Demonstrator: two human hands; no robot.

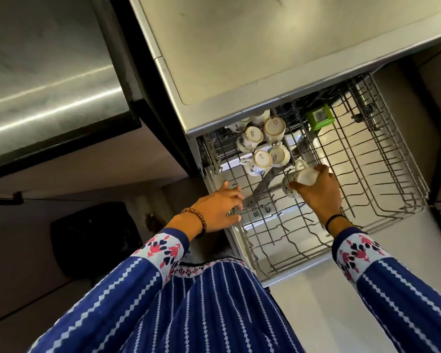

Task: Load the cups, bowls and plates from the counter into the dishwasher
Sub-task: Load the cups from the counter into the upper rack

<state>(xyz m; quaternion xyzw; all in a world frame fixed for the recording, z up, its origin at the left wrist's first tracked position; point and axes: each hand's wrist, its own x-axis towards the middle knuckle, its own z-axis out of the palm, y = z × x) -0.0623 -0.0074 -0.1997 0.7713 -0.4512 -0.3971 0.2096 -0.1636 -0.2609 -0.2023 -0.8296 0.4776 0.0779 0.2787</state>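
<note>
The dishwasher's upper wire rack [382,174] is pulled out below the steel counter [252,47]. Several white cups [265,141] with blue patterns stand upside down in the rack's far left corner. My right hand [318,192] holds a white cup [297,178] with dark spots, tilted on its side just above the rack's middle, near the loaded cups. My left hand [219,210] rests on the rack's left front rim, fingers curled over the wire.
A green block [319,117] sits at the back of the rack. The rack's right half holds only bare tines. A steel appliance [49,80] stands on the left, and a dark bin [94,240] sits on the floor below it.
</note>
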